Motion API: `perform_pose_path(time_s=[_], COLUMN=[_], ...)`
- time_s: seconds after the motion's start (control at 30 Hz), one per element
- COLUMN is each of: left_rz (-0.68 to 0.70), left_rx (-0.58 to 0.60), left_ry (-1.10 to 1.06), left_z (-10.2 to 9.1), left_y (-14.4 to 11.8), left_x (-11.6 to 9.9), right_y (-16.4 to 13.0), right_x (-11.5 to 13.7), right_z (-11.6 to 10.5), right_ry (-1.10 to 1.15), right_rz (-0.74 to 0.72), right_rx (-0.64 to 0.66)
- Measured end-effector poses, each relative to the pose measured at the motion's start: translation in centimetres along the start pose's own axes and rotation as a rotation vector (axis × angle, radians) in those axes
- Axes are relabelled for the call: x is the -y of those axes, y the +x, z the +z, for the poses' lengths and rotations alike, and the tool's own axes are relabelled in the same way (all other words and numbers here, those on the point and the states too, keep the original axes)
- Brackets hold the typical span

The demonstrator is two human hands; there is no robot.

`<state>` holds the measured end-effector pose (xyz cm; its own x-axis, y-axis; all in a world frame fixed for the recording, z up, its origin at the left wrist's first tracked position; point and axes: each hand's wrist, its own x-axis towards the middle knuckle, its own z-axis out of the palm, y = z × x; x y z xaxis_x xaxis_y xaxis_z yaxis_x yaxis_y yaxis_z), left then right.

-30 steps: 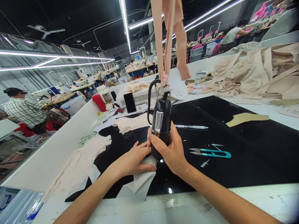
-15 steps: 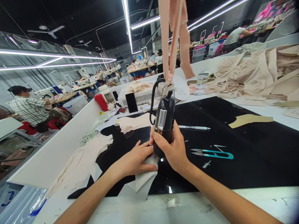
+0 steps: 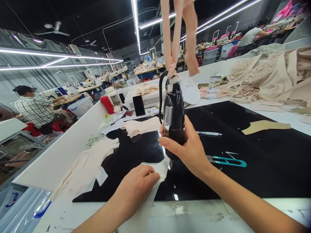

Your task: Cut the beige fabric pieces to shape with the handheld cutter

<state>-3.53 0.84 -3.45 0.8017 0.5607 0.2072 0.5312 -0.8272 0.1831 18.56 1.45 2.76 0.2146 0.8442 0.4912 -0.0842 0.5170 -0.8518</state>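
Left hand [image 3: 136, 187]: nearest the viewer, palm down, grip closed flat on the pale fabric piece [image 3: 155, 171], pinning it to the black surface [image 3: 255, 161].

Pale fabric piece: lies under and just beyond the left fingers, its far corner directly below the tool.

Right hand [image 3: 189, 149]: just beyond and right of the left hand, grip wrapped tight round the body of the black handheld cutter [image 3: 173, 119], held upright. The tool's lower end is hidden behind the hand and fabric; whether it touches the cloth cannot be told.

Hanging strips [image 3: 173, 42]: pinkish bands knotted to the cutter's top, running up out of view, with a black cord looping beside them.

Thread snips [image 3: 227, 160]: teal-handled, on the surface just right of the right hand. Pen [image 3: 209, 133]: beyond them.

Stacked cut pieces [image 3: 141, 126]: beyond and left of the cutter. Phone [image 3: 138, 105], leaning upright, farther back. Beige fabric heap [image 3: 267, 77]: far right.

Step in hand, as judged: trimming or shaping the piece's edge with the powered tool. The next move would call for firm hold-down, fingers kept off the tool's line.
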Motion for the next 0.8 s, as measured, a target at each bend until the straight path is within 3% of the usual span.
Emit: perform_pose_path(time_s=[0.3, 0.53, 0.8], left_rz=[0.265, 0.064, 0.013], left_rx=[0.059, -0.152, -0.100], left_ry=[-0.098, -0.103, -0.068], left_z=[-2.0, -0.7, 1.4], left_y=[0.2, 1.9, 3.3], left_x=[4.0, 3.9, 3.8], right_y=[-0.8, -1.7, -2.6], right_x=[0.7, -0.6, -1.3], right_z=[0.4, 0.3, -0.9], right_ry=[-0.155, -0.147, -0.083], right_rz=[-0.007, -0.063, -0.099], right_rx=[-0.080, -0.105, -0.114])
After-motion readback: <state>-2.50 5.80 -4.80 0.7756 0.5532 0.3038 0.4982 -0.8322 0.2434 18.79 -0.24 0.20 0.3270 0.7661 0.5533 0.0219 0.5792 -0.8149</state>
